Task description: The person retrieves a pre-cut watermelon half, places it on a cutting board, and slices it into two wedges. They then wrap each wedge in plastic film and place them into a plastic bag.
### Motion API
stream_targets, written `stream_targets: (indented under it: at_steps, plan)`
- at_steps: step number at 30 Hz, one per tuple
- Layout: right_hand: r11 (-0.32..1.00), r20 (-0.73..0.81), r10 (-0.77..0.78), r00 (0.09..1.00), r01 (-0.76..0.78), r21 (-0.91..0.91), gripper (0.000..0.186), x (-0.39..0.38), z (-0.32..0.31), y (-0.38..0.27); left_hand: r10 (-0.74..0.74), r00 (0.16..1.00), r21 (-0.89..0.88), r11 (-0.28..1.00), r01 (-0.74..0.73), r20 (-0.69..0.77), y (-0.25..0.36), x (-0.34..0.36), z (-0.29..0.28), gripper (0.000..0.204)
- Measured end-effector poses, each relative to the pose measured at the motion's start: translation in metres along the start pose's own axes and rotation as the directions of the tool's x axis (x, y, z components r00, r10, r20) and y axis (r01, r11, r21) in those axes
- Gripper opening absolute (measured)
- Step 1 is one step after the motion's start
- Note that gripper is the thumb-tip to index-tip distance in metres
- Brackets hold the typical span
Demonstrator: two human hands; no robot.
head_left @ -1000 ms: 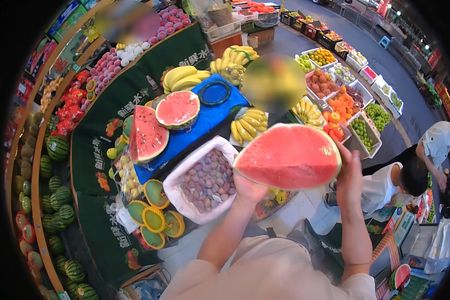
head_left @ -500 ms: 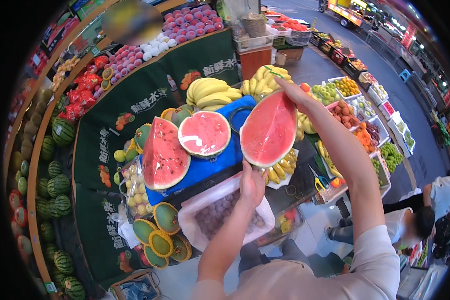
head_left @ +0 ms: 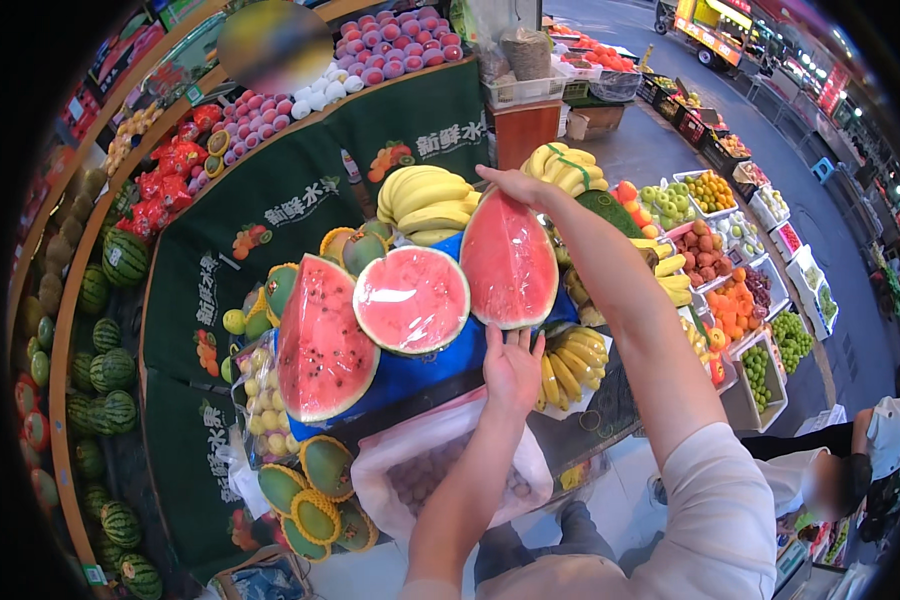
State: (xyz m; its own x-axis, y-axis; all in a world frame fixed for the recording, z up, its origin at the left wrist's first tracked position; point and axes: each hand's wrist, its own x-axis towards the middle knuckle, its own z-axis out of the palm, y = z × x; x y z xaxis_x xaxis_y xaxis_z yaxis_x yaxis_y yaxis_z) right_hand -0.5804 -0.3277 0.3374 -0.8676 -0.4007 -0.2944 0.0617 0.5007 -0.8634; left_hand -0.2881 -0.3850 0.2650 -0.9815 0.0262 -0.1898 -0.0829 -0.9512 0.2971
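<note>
A cut watermelon wedge (head_left: 511,265), red flesh up under shiny film, is at the right end of the blue board (head_left: 440,355). My right hand (head_left: 515,188) holds its far tip, fingers lying over the rind. Just under its near end is my left hand (head_left: 512,372), palm up, fingers spread; whether the fingertips touch the rind I cannot tell. Left of the wedge rests a round watermelon half (head_left: 411,298) in film, with a tall seeded watermelon wedge (head_left: 327,340) beyond it at the board's left end.
Bananas (head_left: 425,200) lie behind the board, with more bananas (head_left: 575,365) at its right. A lined box of dark round fruit (head_left: 370,470) stands nearest me. Netted green fruit (head_left: 315,510) and whole watermelons (head_left: 113,370) are leftward. Two people (head_left: 895,430) are at right.
The wedge has moved left and down onto the blue board beside the round half, with my right hand still at its tip. My left hand's fingers have opened below it.
</note>
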Motion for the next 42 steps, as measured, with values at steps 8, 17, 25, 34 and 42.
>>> stream_targets:
  at_steps: [8,17,25,34,42]
  plan:
    - [0.999,-0.016,0.01,1.0,-0.009,0.045,0.086,-0.008,-0.009,0.007,-0.029,0.992,-0.044,0.999,0.024,-0.123,-0.001,0.008,0.002,0.041]
    - [0.505,-0.687,-0.122,0.716,0.641,0.578,0.049,-0.25,-0.001,0.076,-0.14,0.983,0.215,0.963,0.163,-0.118,-0.021,-0.094,0.026,0.059]
    - [0.75,-0.625,0.655,0.425,-0.461,0.473,0.04,-0.643,0.216,0.346,-0.689,0.721,0.582,0.556,0.593,-0.075,-0.152,-0.174,0.029,0.052]
    - [0.395,-0.53,0.73,-0.431,-0.367,0.842,0.035,-0.929,0.34,0.424,-0.915,0.283,0.802,-0.068,0.593,-0.287,-0.343,-0.32,0.036,0.046]
    - [0.443,-0.328,0.435,-0.839,-0.118,0.889,0.029,-1.088,0.339,0.428,-0.839,-0.088,0.797,-0.539,0.272,-0.537,-0.509,-0.466,0.026,0.041]
